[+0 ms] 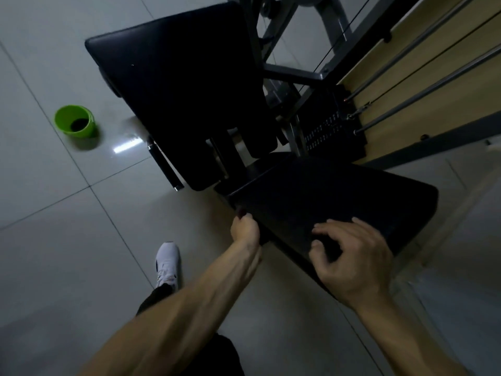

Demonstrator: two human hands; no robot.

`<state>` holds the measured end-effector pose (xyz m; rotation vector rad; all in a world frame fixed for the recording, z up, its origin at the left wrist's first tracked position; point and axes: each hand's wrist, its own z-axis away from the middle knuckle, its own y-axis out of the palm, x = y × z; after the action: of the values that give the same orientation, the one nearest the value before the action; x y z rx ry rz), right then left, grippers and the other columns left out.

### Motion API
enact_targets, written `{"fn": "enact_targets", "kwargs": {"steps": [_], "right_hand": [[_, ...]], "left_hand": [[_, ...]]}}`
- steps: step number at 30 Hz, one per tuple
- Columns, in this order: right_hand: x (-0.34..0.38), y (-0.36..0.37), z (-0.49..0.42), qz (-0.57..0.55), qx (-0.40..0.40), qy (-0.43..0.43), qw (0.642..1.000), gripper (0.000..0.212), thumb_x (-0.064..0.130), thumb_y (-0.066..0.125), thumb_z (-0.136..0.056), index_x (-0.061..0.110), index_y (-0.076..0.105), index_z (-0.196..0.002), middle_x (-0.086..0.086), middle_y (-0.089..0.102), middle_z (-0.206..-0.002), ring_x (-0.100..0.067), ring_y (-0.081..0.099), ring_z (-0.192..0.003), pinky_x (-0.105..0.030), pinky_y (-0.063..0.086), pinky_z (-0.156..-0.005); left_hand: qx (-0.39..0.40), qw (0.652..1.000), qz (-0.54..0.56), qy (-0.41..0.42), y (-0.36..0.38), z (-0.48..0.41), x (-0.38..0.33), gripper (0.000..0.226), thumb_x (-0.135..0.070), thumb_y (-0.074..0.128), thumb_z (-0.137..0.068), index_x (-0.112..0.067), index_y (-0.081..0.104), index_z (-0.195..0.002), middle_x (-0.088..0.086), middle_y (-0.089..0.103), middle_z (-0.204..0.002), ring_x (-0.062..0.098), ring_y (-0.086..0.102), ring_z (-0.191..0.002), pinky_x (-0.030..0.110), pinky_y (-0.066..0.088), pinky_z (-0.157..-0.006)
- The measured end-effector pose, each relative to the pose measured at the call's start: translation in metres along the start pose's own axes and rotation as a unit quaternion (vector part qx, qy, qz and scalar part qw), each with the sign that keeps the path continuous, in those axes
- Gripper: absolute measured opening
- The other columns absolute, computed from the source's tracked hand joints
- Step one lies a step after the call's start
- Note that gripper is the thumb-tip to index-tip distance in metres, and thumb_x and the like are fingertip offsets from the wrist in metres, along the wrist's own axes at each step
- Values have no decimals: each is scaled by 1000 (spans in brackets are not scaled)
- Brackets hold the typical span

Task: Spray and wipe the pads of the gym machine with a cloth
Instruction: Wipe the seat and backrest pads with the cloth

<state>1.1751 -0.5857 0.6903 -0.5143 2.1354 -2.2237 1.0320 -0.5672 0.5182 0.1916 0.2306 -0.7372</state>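
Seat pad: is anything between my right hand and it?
Nothing visible: the left hand grips the edge of the seat pad; the right hand is at its near end, too dark to tell whether holding anything.

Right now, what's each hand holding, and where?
Left hand grips the seat pad at its left edge. Right hand curls on the pad top; any cloth under it cannot be told.

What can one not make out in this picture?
Head view, dark.
- Cloth: whatever lies under the right hand blends into the black seat pad.
- Left hand grips the pad's edge; reddish speck at its fingertips too small to name.
- Green bucket: contents in shadow.
- Spray bottle: unseen.
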Motion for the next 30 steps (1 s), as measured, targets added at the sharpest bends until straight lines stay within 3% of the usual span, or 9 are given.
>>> {"fn": "enact_targets", "kwargs": {"steps": [4,8,12,16,19,22,25,27,30], "right_hand": [[3,-3,2,-11,7,6,1000,29,37,59,-80,20,80,-92,6,78,-95,-16,74,-96,-39,49,-101],[3,-3,1,-27,-10,17,999,26,34,60,-79,20,80,-87,7,77,-90,-15,72,-90,-37,49,-97],[3,-2,2,-37,-45,19,998,21,31,60,-77,20,77,-81,6,74,-81,-16,69,-79,-37,50,-91],[3,-3,3,-42,-59,16,997,17,32,61,-77,21,74,-77,7,71,-75,-17,65,-73,-35,48,-83],[3,-4,4,-45,-63,18,997,14,32,61,-77,23,72,-76,8,68,-72,-16,61,-69,-31,42,-75],[2,-3,4,-64,-86,10,994,13,29,61,-78,22,71,-74,7,66,-70,-16,59,-67,-34,44,-71],[-4,2,6,-93,-128,-1,987,25,30,54,-84,18,76,-85,3,74,-87,-17,67,-87,-43,49,-91],[-8,3,4,-111,-150,11,982,39,33,46,-90,16,77,-105,-1,74,-116,-20,62,-121,-51,33,-117],[-5,-9,5,-254,-183,91,945,50,37,41,-92,16,66,-130,-2,58,-146,-20,37,-149,-51,14,-126]], "left_hand": [[56,998,-38,3,-3,45,26,49,-39,51,-85,-28,61,-131,10,71,-116,37,68,-105,55,54,-99],[-24,1000,13,-10,10,24,-19,28,-22,44,-103,-15,59,-125,13,67,-104,32,66,-77,38,58,-64],[-68,997,34,-31,21,38,-25,27,-25,44,-107,-22,57,-130,12,65,-117,33,66,-102,47,55,-99],[-21,997,-14,-72,19,84,24,31,-35,48,-100,-26,57,-129,16,67,-123,39,66,-107,54,54,-99],[32,994,-6,-105,10,134,18,17,-26,43,-107,-18,54,-118,20,66,-113,37,66,-96,49,56,-85],[1,998,-20,-57,13,121,-11,27,-22,39,-107,-4,59,-113,17,64,-93,34,63,-74,39,53,-63],[-55,997,-28,-53,22,99,-17,36,-27,41,-103,-9,65,-124,15,71,-106,33,71,-84,41,62,-71],[-35,997,-31,-59,24,117,-10,37,-30,42,-104,-12,66,-126,15,72,-110,35,72,-89,44,63,-75],[32,997,6,-65,23,180,-4,35,-23,40,-109,-9,58,-135,19,66,-127,39,66,-108,48,59,-85]]}}
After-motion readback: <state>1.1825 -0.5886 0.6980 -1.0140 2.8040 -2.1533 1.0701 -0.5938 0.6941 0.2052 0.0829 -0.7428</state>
